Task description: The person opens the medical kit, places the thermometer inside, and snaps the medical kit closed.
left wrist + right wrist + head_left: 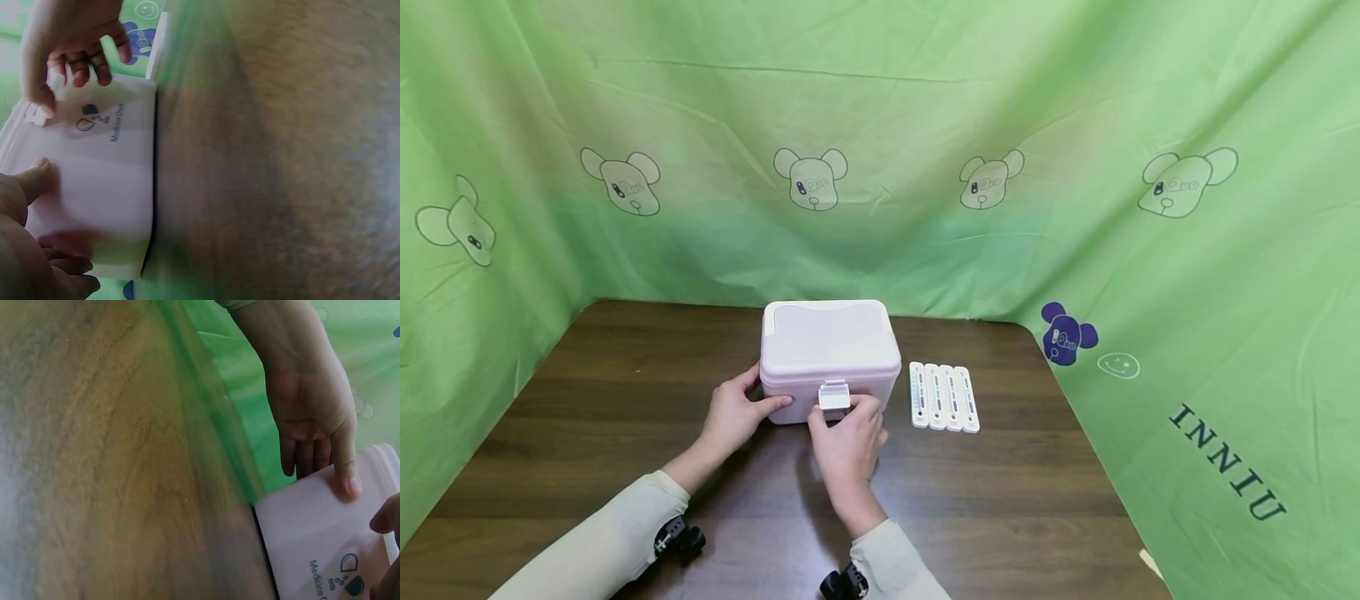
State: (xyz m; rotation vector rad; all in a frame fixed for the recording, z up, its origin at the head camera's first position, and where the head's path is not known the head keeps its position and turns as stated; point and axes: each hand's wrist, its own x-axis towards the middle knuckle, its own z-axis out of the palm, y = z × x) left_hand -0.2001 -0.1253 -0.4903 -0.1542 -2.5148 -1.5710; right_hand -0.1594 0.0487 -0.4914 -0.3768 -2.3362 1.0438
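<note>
A pale pink medicine box [827, 346] with a white-rimmed lid stands on the table, its lid down. My left hand [734, 415] grips its front left corner, thumb on the front wall and fingers along the left side. At the middle of the front, a white latch [834, 396] sticks outward from the lid's edge. Thumb and forefinger of my right hand [848, 442] pinch this latch from its two sides. In the left wrist view, a capsule print and dark lettering [116, 122] show on the front wall.
Several white strips with printed markings [944, 397] lie side by side on the wooden table [1015, 492], right of the box. A green curtain [895, 100] with bear-head drawings surrounds the back and sides.
</note>
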